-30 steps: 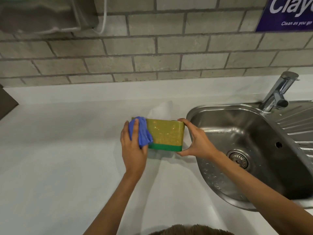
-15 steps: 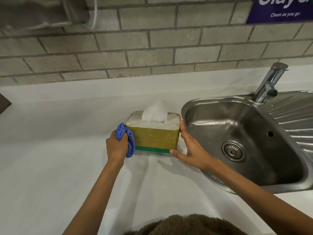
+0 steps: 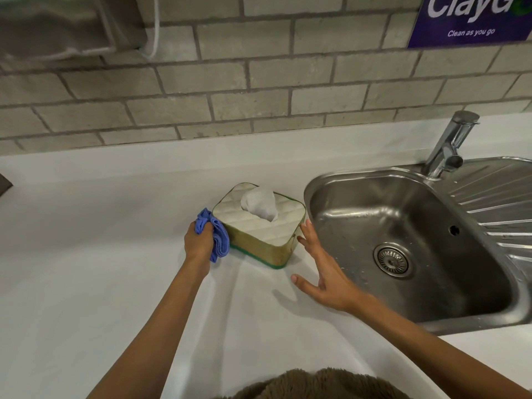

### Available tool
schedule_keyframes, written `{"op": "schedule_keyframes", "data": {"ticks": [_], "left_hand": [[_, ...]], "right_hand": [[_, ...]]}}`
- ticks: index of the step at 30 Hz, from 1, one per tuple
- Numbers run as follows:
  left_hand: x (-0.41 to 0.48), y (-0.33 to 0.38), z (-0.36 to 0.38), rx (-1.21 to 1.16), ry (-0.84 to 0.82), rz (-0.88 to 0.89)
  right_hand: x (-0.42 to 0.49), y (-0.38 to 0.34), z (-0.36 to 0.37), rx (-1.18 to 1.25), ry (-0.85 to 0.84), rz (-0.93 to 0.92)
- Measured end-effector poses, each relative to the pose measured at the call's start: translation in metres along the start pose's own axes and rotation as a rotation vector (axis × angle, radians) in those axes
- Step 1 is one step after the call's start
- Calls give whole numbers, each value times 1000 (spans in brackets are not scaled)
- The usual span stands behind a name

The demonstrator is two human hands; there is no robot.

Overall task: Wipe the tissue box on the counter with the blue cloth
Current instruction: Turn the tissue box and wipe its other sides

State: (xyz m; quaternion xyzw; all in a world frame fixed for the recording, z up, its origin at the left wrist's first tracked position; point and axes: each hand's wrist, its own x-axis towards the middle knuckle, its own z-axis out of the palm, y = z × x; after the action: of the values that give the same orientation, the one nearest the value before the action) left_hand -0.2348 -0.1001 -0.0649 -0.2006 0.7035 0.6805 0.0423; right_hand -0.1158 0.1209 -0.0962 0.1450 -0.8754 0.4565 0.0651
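Note:
The tissue box (image 3: 260, 243) stands upright on the white counter (image 3: 100, 254), turned at an angle. It has gold sides, a green base band and a white quilted top with a tissue sticking out. My left hand (image 3: 199, 241) clutches the bunched blue cloth (image 3: 216, 236) and presses it against the box's left side. My right hand (image 3: 325, 272) hovers just right of the box with fingers spread, its fingertips near the box's right corner, holding nothing.
A steel sink (image 3: 403, 243) with a drain lies directly right of the box, with a chrome tap (image 3: 449, 145) behind it and a ribbed drainer (image 3: 501, 203) at far right. A brick wall (image 3: 259, 82) backs the counter; a purple sign (image 3: 472, 18) hangs top right.
The box went from tipped on its side to standing upright, then turned at an angle. My right hand let go of it and opened. The cloth slid down along the left side.

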Motion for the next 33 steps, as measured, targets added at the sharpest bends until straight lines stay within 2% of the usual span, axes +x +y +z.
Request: {"op": "schedule_keyframes", "data": {"ticks": [3, 5, 7, 9, 11, 14, 17, 23, 25, 28, 31, 33], "left_hand": [[-2, -1, -10, -87, -19, -29], [-12, -4, -17, -182, -29, -79], [-28, -10, -20, -324, -54, -177], [-47, -15, -17, -449, -108, -272], [-62, -17, -9, -473, -171, -312], [-74, -16, 2, -477, -252, -330], [-73, -12, 7, -454, -259, -338], [-39, -6, -3, -493, -140, -283], [-29, -2, -11, -400, -191, -203], [-20, -1, -23, -176, -355, -29], [-17, -7, -33, -94, -457, 37], [-15, -11, -37, -65, -463, 60]], "right_hand": [[3, 2, -5, 91, 117, 44], [10, 4, -13, 175, 258, 141], [22, 6, -22, 288, 329, 260], [34, 8, -29, 395, 326, 364], [44, 7, -33, 423, 277, 417], [49, 2, -31, 409, 201, 416], [43, -5, -32, 397, 223, 425], [19, -22, -21, 397, 140, 411], [16, -26, -15, 434, 108, 421], [17, -31, -9, 465, 88, 428], [16, -34, -7, 488, 87, 442], [13, -37, -5, 490, 77, 444]]}}
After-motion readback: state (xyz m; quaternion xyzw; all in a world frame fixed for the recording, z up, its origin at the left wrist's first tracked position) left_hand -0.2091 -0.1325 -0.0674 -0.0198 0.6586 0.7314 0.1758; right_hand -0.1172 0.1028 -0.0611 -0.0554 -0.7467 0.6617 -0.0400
